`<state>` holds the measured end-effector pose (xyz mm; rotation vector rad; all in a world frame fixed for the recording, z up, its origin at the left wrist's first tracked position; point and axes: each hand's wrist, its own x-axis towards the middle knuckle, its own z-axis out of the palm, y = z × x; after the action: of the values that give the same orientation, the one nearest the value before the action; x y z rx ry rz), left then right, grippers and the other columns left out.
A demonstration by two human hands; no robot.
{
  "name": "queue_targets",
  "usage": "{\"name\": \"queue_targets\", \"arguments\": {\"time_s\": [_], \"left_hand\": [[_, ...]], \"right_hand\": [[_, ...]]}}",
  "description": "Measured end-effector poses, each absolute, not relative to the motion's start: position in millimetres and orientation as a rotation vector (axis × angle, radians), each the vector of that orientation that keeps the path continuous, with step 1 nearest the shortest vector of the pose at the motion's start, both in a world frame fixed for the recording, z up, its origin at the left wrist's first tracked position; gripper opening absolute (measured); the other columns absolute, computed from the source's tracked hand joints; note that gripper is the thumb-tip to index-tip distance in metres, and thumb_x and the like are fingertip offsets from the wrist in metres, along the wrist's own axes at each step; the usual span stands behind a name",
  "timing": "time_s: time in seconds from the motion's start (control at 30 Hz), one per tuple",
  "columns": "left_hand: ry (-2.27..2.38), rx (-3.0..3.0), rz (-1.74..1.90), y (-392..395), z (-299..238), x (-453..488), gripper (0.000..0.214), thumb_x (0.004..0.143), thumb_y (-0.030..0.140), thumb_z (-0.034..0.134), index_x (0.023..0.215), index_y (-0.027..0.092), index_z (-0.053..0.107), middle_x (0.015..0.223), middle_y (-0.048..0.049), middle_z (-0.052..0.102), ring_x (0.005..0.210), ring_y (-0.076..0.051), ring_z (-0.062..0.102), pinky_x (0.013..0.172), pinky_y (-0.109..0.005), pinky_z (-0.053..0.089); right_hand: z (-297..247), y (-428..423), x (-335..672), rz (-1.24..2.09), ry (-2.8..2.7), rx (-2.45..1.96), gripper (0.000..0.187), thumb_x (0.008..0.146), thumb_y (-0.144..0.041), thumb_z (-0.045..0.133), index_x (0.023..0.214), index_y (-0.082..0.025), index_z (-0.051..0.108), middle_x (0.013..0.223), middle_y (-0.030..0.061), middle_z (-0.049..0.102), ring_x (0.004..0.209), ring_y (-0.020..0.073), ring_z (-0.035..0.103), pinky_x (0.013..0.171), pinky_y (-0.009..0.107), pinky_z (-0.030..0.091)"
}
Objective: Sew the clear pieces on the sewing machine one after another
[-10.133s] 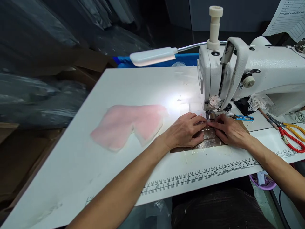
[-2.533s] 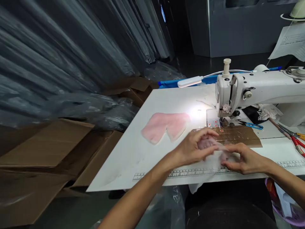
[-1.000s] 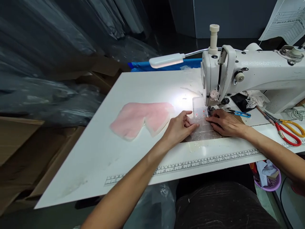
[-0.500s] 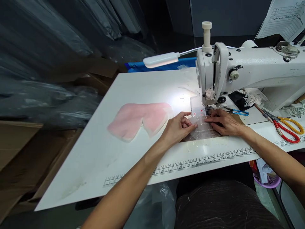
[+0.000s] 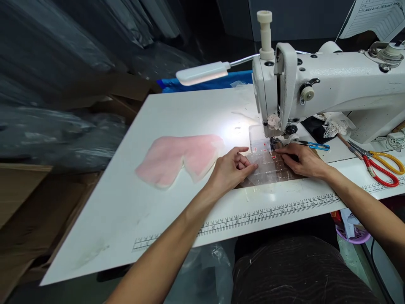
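Observation:
A clear plastic sheet with stitched lines and small red marks lies under the presser foot of a white sewing machine. My left hand is at the sheet's left edge, thumb and curled fingers closed on it, index finger stretched out above. To the right of the needle, my right hand rests its outstretched fingertips on the sheet, close to the foot. What lies beneath its palm is hidden. A pink, fabric-like piece with a notched lower edge lies left of my left hand.
Blue thread snips and red-and-yellow-handled scissors lie right of my right hand. A lamp hangs over the white table. A printed ruler runs along its front edge. A purple basket stands below.
The view has shifted slightly. The plastic sheet has shifted a little under the foot, and more red marks show near the needle. Both hands stay on it.

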<state>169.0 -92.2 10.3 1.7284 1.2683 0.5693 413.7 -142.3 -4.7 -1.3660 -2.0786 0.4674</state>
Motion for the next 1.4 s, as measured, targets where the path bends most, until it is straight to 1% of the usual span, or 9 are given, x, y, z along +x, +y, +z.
{"name": "queue_targets", "arguments": {"time_s": [0.13, 0.33, 0.57, 0.67, 0.83, 0.97, 1.1, 1.23, 1.4], "left_hand": [[1.263, 1.704, 0.584, -93.3, 12.1, 168.9, 0.061, 0.07, 0.045, 0.077, 0.121, 0.017, 0.059, 0.071, 0.0019, 0.069, 0.052, -0.012, 0.058, 0.044, -0.024, 0.051], [1.256, 1.684, 0.596, -94.6, 13.0, 169.2, 0.065, 0.068, 0.05, 0.079, 0.12, 0.017, 0.06, 0.07, 0.0019, 0.068, 0.05, -0.013, 0.058, 0.044, -0.025, 0.051], [1.265, 1.704, 0.56, -95.1, 13.3, 168.7, 0.07, 0.067, 0.053, 0.078, 0.124, 0.016, 0.059, 0.072, 0.0017, 0.067, 0.052, -0.014, 0.058, 0.045, -0.026, 0.05], [1.268, 1.829, 0.598, -95.1, 14.0, 166.9, 0.059, 0.072, 0.051, 0.076, 0.12, 0.017, 0.064, 0.074, 0.0009, 0.066, 0.054, -0.013, 0.056, 0.051, -0.026, 0.049], [1.229, 2.431, 0.836, -87.2, 12.6, 170.6, 0.033, 0.088, 0.047, 0.06, 0.1, 0.02, 0.074, 0.098, -0.0073, 0.069, 0.064, -0.014, 0.057, 0.054, -0.027, 0.045], [0.804, 2.902, 0.596, -74.7, 10.0, 182.4, 0.034, 0.097, 0.034, 0.045, 0.097, 0.019, 0.076, 0.1, -0.0113, 0.074, 0.083, -0.022, 0.064, 0.07, -0.036, 0.05], [0.715, 3.008, 0.312, -67.4, 9.2, 190.9, 0.034, 0.097, 0.032, 0.045, 0.107, 0.019, 0.074, 0.115, -0.0125, 0.074, 0.094, -0.026, 0.065, 0.081, -0.041, 0.049], [0.719, 2.978, 0.266, -61.2, 8.3, 196.1, 0.035, 0.098, 0.032, 0.043, 0.111, 0.019, 0.073, 0.125, -0.0134, 0.071, 0.099, -0.028, 0.064, 0.083, -0.042, 0.045], [0.692, 2.996, 0.213, -44.8, 7.7, 202.2, 0.034, 0.098, 0.032, 0.044, 0.111, 0.019, 0.073, 0.126, -0.0126, 0.07, 0.098, -0.027, 0.062, 0.082, -0.039, 0.042]], "right_hand": [[0.1, -145.5, 416.7, 0.549, -1.994, -1.469, 0.035, 0.095, -0.019, 0.047, 0.117, -0.015, 0.074, 0.092, 0.008, 0.073, 0.078, 0.0168, 0.064, 0.078, 0.032, 0.053], [0.8, -149.5, 419.0, 0.474, -2.296, -1.226, 0.034, 0.092, -0.017, 0.053, 0.115, -0.023, 0.076, 0.105, 0.0081, 0.07, 0.093, 0.0191, 0.064, 0.086, 0.035, 0.053], [2.3, -152.8, 416.0, 0.341, -2.424, -1.196, 0.034, 0.092, -0.018, 0.055, 0.117, -0.028, 0.076, 0.109, 0.0088, 0.064, 0.097, 0.0198, 0.059, 0.087, 0.036, 0.052], [2.2, -153.3, 415.8, 0.309, -2.429, -1.195, 0.034, 0.092, -0.018, 0.055, 0.117, -0.027, 0.076, 0.109, 0.0093, 0.064, 0.099, 0.0204, 0.059, 0.088, 0.036, 0.052], [1.0, -154.1, 415.8, 0.297, -2.449, -1.193, 0.033, 0.093, -0.018, 0.054, 0.115, -0.026, 0.076, 0.108, 0.0097, 0.064, 0.098, 0.0213, 0.059, 0.087, 0.038, 0.053], [-2.0, -154.7, 414.9, 0.253, -2.439, -1.174, 0.031, 0.095, -0.02, 0.052, 0.113, -0.024, 0.077, 0.108, 0.0115, 0.063, 0.099, 0.0232, 0.058, 0.087, 0.041, 0.053], [-6.3, -155.1, 413.2, 0.202, -2.441, -1.164, 0.031, 0.096, -0.02, 0.051, 0.113, -0.025, 0.076, 0.105, 0.0113, 0.062, 0.098, 0.0233, 0.057, 0.087, 0.043, 0.053], [-9.1, -153.7, 412.1, 0.171, -2.412, -1.172, 0.031, 0.094, -0.017, 0.05, 0.112, -0.024, 0.075, 0.106, 0.0113, 0.061, 0.098, 0.0229, 0.057, 0.087, 0.042, 0.055], [-9.6, -151.0, 411.1, 0.178, -2.311, -1.3, 0.033, 0.097, -0.019, 0.048, 0.119, -0.018, 0.072, 0.111, 0.0144, 0.059, 0.096, 0.0228, 0.06, 0.085, 0.043, 0.059]]}}
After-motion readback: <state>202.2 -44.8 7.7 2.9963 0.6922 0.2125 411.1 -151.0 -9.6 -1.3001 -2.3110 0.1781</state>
